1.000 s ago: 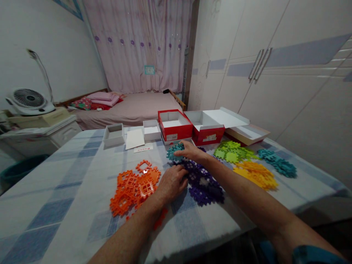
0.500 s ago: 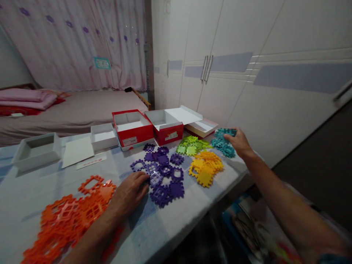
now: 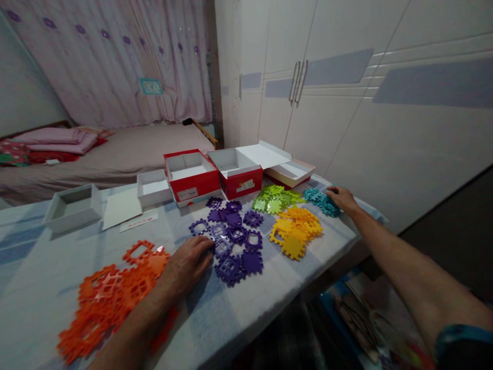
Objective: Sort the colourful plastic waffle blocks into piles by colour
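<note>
My left hand (image 3: 192, 257) rests on the table with its fingers loosely bent, their tips at the left edge of the purple toothed plastic tiles (image 3: 252, 262). It holds nothing that I can see. Behind my left forearm lies a heap of orange tiles (image 3: 111, 293). My right hand (image 3: 342, 199) is at the far right, its fingers a little apart at the edge of the teal tiles (image 3: 318, 198). No tile shows in its grasp. Between the hands are yellow tiles (image 3: 295, 246) and lime-green tiles (image 3: 274, 206). Some tiles are solid; others have window-like openings.
Along the back stand two red boxes (image 3: 196, 187) (image 3: 242, 186), a shallow box (image 3: 292, 180) and a small white box (image 3: 152, 195). A grey box (image 3: 73, 218) and a cream card (image 3: 122, 206) lie left. White cupboards (image 3: 277, 123) rise behind; the table edge runs along the right.
My right hand has let go of teal tiles it had raised, and they now lie flat in the pile. My left hand stays by the purple tiles. The view has shifted slightly.
</note>
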A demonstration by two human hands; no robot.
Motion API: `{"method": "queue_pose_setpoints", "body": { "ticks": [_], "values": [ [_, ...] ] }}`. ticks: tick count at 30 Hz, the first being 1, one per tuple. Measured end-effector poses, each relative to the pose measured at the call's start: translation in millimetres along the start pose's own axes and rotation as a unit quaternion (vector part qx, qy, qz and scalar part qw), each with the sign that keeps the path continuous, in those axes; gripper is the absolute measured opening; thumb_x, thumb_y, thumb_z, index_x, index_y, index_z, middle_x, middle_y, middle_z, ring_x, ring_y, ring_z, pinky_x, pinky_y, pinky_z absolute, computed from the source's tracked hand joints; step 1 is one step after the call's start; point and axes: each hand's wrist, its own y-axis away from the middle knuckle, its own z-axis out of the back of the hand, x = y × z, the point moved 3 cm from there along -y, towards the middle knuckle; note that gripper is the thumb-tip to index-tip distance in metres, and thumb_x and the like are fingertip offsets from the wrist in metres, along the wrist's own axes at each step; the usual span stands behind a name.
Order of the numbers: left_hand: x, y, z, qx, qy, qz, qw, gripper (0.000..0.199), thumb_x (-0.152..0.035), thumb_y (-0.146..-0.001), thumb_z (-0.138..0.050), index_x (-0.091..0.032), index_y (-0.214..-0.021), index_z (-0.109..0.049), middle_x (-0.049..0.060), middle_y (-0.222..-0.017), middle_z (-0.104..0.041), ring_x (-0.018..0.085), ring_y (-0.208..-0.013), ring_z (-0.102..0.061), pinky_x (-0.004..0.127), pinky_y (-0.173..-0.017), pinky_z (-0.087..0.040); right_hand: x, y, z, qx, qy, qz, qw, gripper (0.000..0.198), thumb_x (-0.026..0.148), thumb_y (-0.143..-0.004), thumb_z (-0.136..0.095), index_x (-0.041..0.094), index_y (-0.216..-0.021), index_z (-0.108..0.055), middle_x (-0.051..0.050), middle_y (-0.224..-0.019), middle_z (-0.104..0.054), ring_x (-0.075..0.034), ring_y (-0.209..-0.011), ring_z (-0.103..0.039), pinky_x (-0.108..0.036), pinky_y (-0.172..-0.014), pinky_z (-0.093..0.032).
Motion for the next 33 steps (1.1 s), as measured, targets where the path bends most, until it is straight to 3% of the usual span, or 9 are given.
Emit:
{"method": "queue_pose_setpoints", "body": {
  "ticks": [4,7,11,13,16,19,24,29,33],
  "values": [
    [-2,-1,1,0.005,0.005,0.007,1.0,0.028,-0.03,-0.088,-0.046,-0.018,-0.108,-0.062,0.01,-0.11,-0.064,0.022,-0.101,-0.059,0.039,-0.091,-0.05,22,11,15,-0.017,0.008,-0.001,1.0,0.038,0.031,-0.072,-0.056,0.01,-0.102,-0.065,-0.014,-0.099,-0.065,-0.025,-0.098,-0.059,-0.04,-0.089,-0.046],
    [-5,-1,3,0.01,0.008,0.012,1.0,0.028,-0.03,-0.089,-0.046,-0.018,-0.108,-0.062,0.01,-0.11,-0.064,0.022,-0.101,-0.059,0.039,-0.092,-0.049,68,58,39,-0.061,-0.052,0.077,0.994,0.042,0.031,-0.073,-0.058,0.012,-0.11,-0.061,-0.016,-0.11,-0.062,-0.026,-0.101,-0.058,-0.043,-0.089,-0.047],
    [-6,0,3,0.006,0.009,0.03,0.999,0.029,-0.032,-0.089,-0.045,-0.019,-0.108,-0.063,0.009,-0.109,-0.064,0.023,-0.101,-0.059,0.04,-0.092,-0.049,142,167,44,0.154,-0.178,0.227,0.945,0.044,0.04,-0.082,-0.056,0.021,-0.122,-0.053,-0.01,-0.117,-0.059,-0.021,-0.097,-0.061,-0.038,-0.082,-0.053],
    [-6,0,3,0.002,0.009,0.036,0.999,0.029,-0.032,-0.089,-0.045,-0.019,-0.108,-0.063,0.009,-0.109,-0.063,0.023,-0.102,-0.059,0.039,-0.092,-0.048,168,219,37,0.236,-0.139,0.28,0.92,0.053,0.041,-0.08,-0.061,0.024,-0.129,-0.048,-0.01,-0.123,-0.056,-0.022,-0.104,-0.059,-0.04,-0.089,-0.05],
    [-6,1,3,0.002,0.007,0.036,0.999,0.03,-0.035,-0.089,-0.046,-0.019,-0.109,-0.062,0.009,-0.109,-0.063,0.022,-0.101,-0.059,0.038,-0.091,-0.049,191,264,20,0.272,-0.055,0.322,0.905,0.073,0.043,-0.073,-0.069,0.023,-0.138,-0.041,-0.013,-0.135,-0.049,-0.029,-0.123,-0.048,-0.045,-0.101,-0.043],
    [-7,1,5,0.003,0.01,0.035,0.999,0.034,-0.043,-0.088,-0.049,-0.02,-0.109,-0.063,0.009,-0.11,-0.063,0.023,-0.101,-0.059,0.039,-0.09,-0.049,207,272,5,0.256,0.002,0.325,0.91,0.08,0.046,-0.07,-0.071,0.018,-0.139,-0.041,-0.016,-0.135,-0.048,-0.033,-0.121,-0.048,-0.048,-0.1,-0.042],
    [-9,-1,6,0.002,0.025,0.048,0.999,0.043,-0.051,-0.088,-0.049,-0.021,-0.117,-0.06,0.009,-0.117,-0.06,0.024,-0.106,-0.059,0.042,-0.094,-0.048,241,261,-14,0.242,-0.005,0.36,0.901,0.063,0.035,-0.077,-0.067,0.014,-0.132,-0.046,-0.016,-0.122,-0.055,-0.03,-0.115,-0.051,-0.044,-0.096,-0.045],
    [-3,-3,5,-0.05,0.076,0.096,0.991,0.06,-0.051,-0.082,-0.057,-0.021,-0.132,-0.046,0.014,-0.143,-0.037,0.027,-0.117,-0.055,0.045,-0.096,-0.049,277,241,-40,0.217,-0.053,0.37,0.902,0.051,0.018,-0.08,-0.06,0.011,-0.129,-0.046,-0.018,-0.129,-0.049,-0.027,-0.12,-0.048,-0.041,-0.098,-0.044],
    [-4,-2,4,-0.038,0.077,0.105,0.991,0.063,-0.042,-0.08,-0.061,-0.02,-0.135,-0.042,0.015,-0.149,-0.03,0.031,-0.131,-0.041,0.047,-0.098,-0.047,290,227,-44,0.165,-0.075,0.392,0.902,0.053,0.019,-0.082,-0.058,0.011,-0.132,-0.044,-0.019,-0.138,-0.041,-0.028,-0.13,-0.038,-0.043,-0.105,-0.038]
  ]
}}
